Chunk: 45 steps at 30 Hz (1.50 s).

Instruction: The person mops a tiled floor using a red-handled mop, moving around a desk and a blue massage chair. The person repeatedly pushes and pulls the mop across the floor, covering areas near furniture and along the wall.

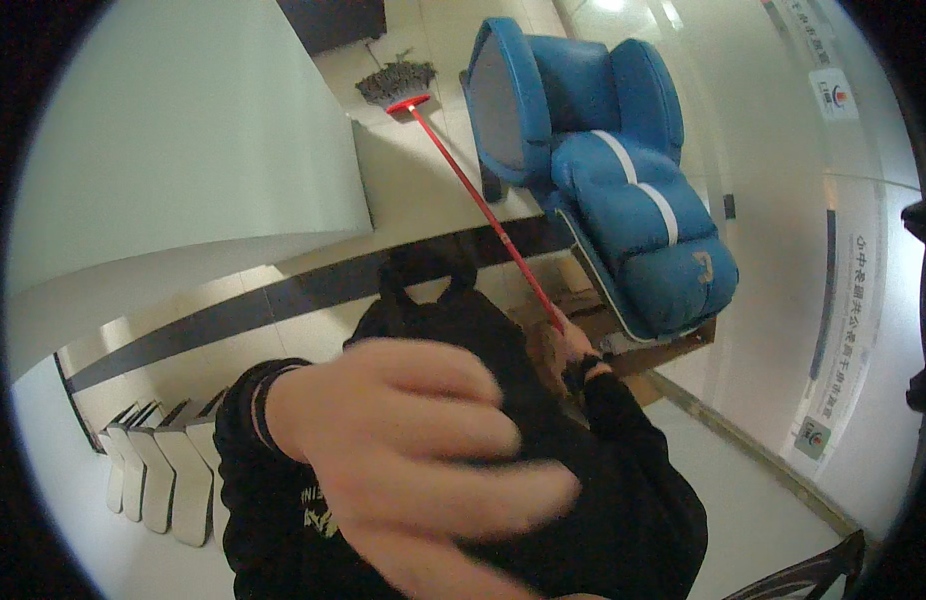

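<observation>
A red mop handle (500, 229) runs diagonally away across the tiled floor, and my right hand (575, 345) grips it close to my body. At its far end a red clamp joins a grey, shaggy mop head (397, 81) lying on the tiles. My left hand (425, 442) looms large and blurred in front of my dark clothing. Its back faces the camera and its fingers are bent; whether anything is within them is hidden. A dark band circles the left wrist.
A blue padded armchair (579, 90) with a raised footrest (650, 225) stands right of the handle, above a brown box-like item (684, 341). A pale curved structure (207, 135) rises at left. Several pale panels (181, 480) stand lower left. Glossy wall panels (778, 247) bear writing.
</observation>
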### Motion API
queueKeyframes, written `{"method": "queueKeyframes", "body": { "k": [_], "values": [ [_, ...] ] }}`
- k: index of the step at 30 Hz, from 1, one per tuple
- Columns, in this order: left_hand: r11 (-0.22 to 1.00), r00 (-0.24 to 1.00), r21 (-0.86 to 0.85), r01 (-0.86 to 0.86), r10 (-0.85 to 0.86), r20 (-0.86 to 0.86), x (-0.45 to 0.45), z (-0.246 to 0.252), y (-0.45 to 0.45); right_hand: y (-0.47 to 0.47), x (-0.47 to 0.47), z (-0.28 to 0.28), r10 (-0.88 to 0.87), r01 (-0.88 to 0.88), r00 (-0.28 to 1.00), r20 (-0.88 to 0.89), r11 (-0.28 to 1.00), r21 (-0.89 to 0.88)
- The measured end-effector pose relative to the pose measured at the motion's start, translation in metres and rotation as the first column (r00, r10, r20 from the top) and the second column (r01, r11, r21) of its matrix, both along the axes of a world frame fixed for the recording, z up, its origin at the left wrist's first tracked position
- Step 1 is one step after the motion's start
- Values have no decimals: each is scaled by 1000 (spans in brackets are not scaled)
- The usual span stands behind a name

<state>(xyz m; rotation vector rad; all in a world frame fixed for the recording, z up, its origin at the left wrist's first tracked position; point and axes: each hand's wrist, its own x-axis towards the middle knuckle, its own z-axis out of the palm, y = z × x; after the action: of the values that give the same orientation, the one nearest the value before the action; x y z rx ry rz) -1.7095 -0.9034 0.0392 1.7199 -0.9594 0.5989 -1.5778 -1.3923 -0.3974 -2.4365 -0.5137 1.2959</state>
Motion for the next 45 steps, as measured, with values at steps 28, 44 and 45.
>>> {"method": "queueKeyframes", "body": {
  "k": [28,44,45],
  "values": [
    [583,584,-63,-810,795,-161,-120,-77,47,300,135,-54,-154,164,986,-56,934,319],
    [906,893,-53,-420,402,-204,37,-102,50,2,-66,121,-373,463,851,-369,864,196],
    [907,893,-58,-418,398,-210,41,-105,51,-27,-72,148,-436,477,827,-356,878,33]
  ]
}}
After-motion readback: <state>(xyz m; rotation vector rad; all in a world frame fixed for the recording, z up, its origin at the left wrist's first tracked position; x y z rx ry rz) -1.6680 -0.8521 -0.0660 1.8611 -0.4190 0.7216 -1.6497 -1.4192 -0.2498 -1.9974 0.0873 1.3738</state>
